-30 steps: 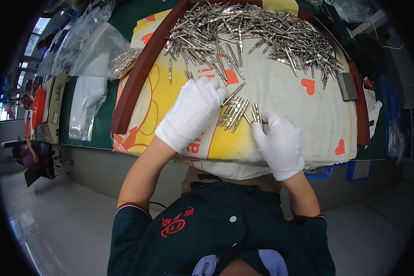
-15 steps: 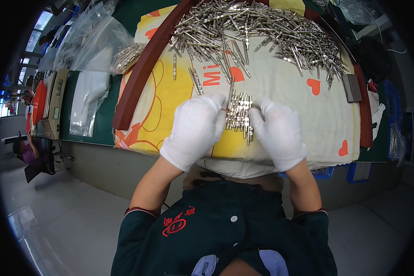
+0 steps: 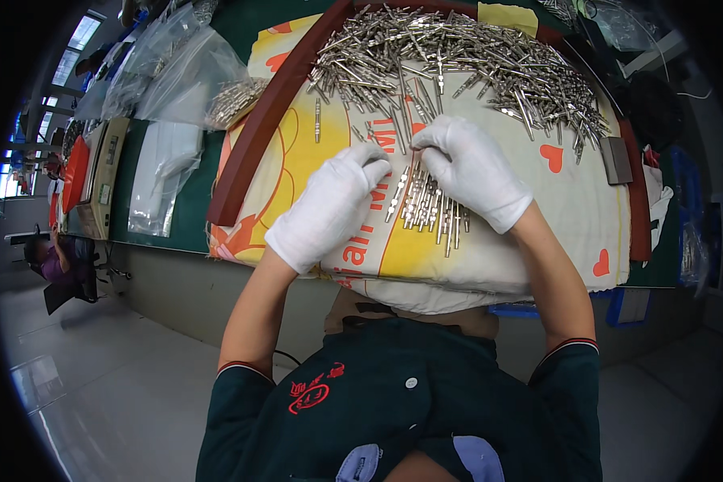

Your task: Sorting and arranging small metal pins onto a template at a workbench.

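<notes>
Both my hands wear white gloves. My left hand (image 3: 333, 201) is curled with thumb and fingers together, over the near ends of a couple of loose metal rods (image 3: 358, 134); what it pinches is hidden. My right hand (image 3: 470, 165) reaches above a small group of slim, stepped silver rods (image 3: 426, 205), laid roughly side by side on the printed cloth (image 3: 554, 233). Its thumb and fingertips are pressed together near the rods at the edge of the big heap (image 3: 458, 48); what is between them cannot be made out. One rod (image 3: 396, 195) lies slightly apart, left of the group.
Dark red wooden bars (image 3: 253, 145) border the cloth. A grey block (image 3: 616, 161) stands by the right bar. At left are clear plastic bags (image 3: 193, 76), a flat bag (image 3: 165, 181) and a scale (image 3: 100, 181). A person (image 3: 56, 257) sits far left.
My hands have left the two sides of the rod group. The left moved slightly left and forward to the loose rods; the right moved forward and left across the group, whose rods now lie more spread.
</notes>
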Motion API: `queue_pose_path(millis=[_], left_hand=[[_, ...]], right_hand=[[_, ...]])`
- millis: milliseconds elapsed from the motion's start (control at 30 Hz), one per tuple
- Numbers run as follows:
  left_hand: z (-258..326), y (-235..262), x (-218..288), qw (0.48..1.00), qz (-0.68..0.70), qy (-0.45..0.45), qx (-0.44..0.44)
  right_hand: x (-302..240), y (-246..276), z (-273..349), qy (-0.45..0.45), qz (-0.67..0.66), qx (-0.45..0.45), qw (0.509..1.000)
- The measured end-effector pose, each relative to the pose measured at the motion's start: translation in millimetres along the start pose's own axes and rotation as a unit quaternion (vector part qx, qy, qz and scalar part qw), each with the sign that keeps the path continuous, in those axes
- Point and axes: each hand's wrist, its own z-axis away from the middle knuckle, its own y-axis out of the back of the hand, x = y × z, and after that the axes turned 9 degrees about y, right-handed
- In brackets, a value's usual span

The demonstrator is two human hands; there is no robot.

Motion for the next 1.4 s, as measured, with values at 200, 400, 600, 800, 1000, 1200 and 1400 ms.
queue_pose_path(millis=[200, 400, 600, 800, 1000, 1200, 1400], left_hand=[[-4.4, 7.8, -10.5, 0.996, 0.048, -0.003, 0.079], [-26.1, 4.7, -24.7, 0.997, -0.022, -0.062, 0.038], [-8.2, -4.6, -10.5, 0.989, 0.082, -0.122, -0.008], [-5.3, -3.6, 8.9, 0.991, 0.059, -0.119, 0.027], [-20.1, -21.4, 18.4, 0.985, 0.045, -0.166, -0.028], [-9.4, -36.1, 6.3, 0.985, 0.057, -0.161, -0.001], [-4.4, -27.1, 15.2, 0.988, 0.045, -0.15, 0.008]], right_hand=[[-15.0, 37.6, 39.8, -0.099, 0.055, -0.002, 0.994], [-24.9, 30.2, 56.9, -0.133, 0.094, -0.09, 0.982], [-46.4, 15.9, 54.9, -0.194, 0.114, -0.106, 0.969], [-48.4, 30.4, 52.2, -0.204, -0.016, -0.119, 0.972], [-42.5, 28.8, 55.6, -0.034, 0.149, -0.114, 0.982], [-41.1, 20.7, 49.5, -0.133, 0.057, -0.185, 0.972], [-40.8, 28.4, 50.6, -0.209, -0.028, -0.205, 0.956]])
